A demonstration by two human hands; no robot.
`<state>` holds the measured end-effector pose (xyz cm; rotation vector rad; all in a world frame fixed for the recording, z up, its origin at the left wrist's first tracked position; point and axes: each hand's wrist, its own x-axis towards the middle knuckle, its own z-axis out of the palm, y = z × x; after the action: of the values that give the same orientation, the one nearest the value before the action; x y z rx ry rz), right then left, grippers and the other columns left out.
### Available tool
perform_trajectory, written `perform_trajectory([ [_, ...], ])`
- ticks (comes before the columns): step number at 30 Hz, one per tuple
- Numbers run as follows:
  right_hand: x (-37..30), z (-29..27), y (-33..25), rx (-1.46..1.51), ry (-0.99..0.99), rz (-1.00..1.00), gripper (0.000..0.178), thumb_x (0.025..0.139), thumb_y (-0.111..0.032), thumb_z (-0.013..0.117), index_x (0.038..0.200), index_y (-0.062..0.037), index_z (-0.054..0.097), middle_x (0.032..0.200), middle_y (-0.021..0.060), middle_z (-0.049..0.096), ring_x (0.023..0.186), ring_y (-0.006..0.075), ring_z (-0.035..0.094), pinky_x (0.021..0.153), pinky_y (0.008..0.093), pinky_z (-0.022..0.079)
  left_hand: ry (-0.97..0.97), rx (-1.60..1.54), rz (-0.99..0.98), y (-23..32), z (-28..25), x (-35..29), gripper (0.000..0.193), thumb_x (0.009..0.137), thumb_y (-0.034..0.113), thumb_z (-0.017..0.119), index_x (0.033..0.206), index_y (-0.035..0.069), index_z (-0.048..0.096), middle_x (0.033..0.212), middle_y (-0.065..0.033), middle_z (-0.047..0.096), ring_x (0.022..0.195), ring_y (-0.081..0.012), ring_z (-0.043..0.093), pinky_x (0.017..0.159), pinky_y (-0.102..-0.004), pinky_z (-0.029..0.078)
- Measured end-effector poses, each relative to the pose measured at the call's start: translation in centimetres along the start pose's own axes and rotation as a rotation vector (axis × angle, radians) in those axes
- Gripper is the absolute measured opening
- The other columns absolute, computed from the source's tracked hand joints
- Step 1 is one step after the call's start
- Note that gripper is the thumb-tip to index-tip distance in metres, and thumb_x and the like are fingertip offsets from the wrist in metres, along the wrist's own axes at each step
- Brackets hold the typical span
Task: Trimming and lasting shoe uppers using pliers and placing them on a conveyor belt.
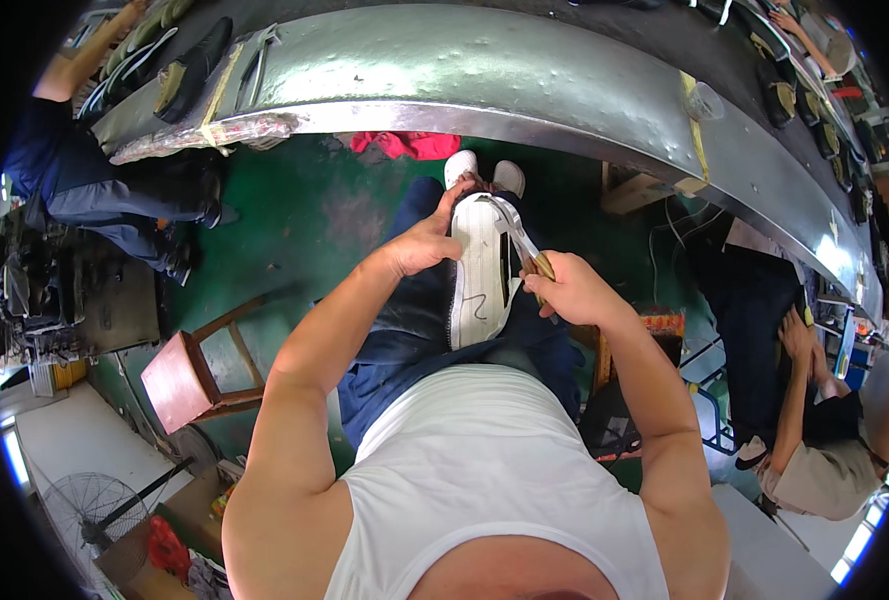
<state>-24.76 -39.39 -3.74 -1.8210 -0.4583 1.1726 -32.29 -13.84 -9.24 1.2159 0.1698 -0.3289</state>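
Note:
Across my lap lies a white shoe (480, 265), its broad pale face turned up, with a dark squiggle near the end closest to me. My left hand (432, 240) grips its far left side, thumb on the pale face and fingers round the edge. Closed round the brownish handle of a slim tool, my right hand (572, 288) is at the shoe's right side. The tool's pale, narrow front part (521, 235) reaches along the right edge, beside a dark gap there. I cannot make out the tool's kind or whether its tip touches the shoe.
A metal-sided conveyor bench (445, 60) curves ahead, with dark shoes (200, 70) on it. Red cloth (405, 145) lies on the green floor. A wooden stool (185, 380) and a fan (95, 510) are at left. Co-workers sit at left (95, 170) and right (825, 460).

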Motion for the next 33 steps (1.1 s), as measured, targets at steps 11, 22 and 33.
perform_trajectory([
  [11, 0.0, -0.6, 2.1, -0.230, 0.140, -0.177, 0.023, 0.090, -0.023, 0.067, 0.089, -0.0006, 0.062, 0.071, 0.0104, 0.064, 0.066, 0.0248, 0.063, 0.064, 0.0347, 0.049, 0.405, 0.885, 0.015, -0.8, 2.1, 1.0, 0.073, 0.097, 0.043, 0.055, 0.151, 0.001, 0.030, 0.136, -0.0299, 0.052, 0.127, -0.0399, 0.053, 0.107, -0.0383, 0.040],
  [22, 6.5, 4.2, 3.7, -0.450, 0.400, -0.097, 0.051, 0.076, -0.035, 0.078, 0.101, 0.0056, 0.059, 0.091, 0.0247, 0.067, 0.090, 0.0387, 0.068, 0.080, 0.0437, 0.052, 0.578, 1.098, -0.197, -2.9, 0.4, 1.7, 0.053, 0.098, 0.047, 0.051, 0.089, -0.004, 0.063, 0.095, -0.0246, 0.069, 0.096, -0.0423, 0.065, 0.089, -0.0484, 0.049],
  [33, 4.6, 3.4, 5.3, -0.255, 0.421, -0.087, 0.036, 0.081, -0.024, 0.072, 0.101, 0.0026, 0.059, 0.090, 0.0230, 0.067, 0.087, 0.0399, 0.066, 0.079, 0.0444, 0.050, 0.324, 0.741, -0.058, -1.1, -2.8, -2.2, 0.036, 0.100, 0.030, 0.057, 0.081, -0.001, 0.061, 0.059, -0.0052, 0.060, 0.049, -0.0110, 0.057, 0.045, -0.0280, 0.047],
])
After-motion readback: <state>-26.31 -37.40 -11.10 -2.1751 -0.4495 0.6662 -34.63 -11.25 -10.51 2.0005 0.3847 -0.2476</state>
